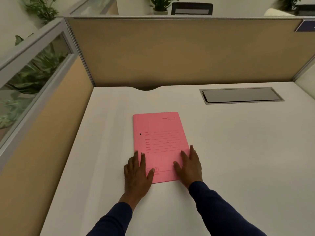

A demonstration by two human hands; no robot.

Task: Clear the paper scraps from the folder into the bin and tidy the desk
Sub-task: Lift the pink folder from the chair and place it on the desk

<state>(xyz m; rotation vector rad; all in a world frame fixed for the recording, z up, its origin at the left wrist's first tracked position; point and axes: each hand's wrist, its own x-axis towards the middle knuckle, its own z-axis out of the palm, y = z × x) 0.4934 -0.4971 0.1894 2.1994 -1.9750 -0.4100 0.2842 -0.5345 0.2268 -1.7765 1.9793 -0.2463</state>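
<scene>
while both palms lie flat with fingers spread and nothing grasped, a closed pink folder [159,145] lies flat on the white desk [238,150], its long sides running away from the person and slightly askew. the left hand [137,174] rests on the folder's near left corner, its fingers across the left edge and its thumb on the cover, with the heel of the palm on the desk just off the folder. the right hand [189,166] rests over the folder's near right corner, fingers pointing up along the right edge, thumb lying on the cover. neither hand pinches or curls around the folder; both simply press down on it. dark blue sleeves [219,212] run back from the folder toward the near edge of the view. printed red lines and small text cover the middle of the folder, too blurred to read, and two small dark holes [140,134] sit near its left edge. beyond the folder and to its right, a grey cable hatch [240,95] is set into the desk, its lid down. straight beyond the folder, a curved cutout [147,88] notches the desk's far edge against a tan partition [170,51]. left of the folder, another partition with a glass upper pane [34,68] shows green plants [40,7] behind it.
</scene>
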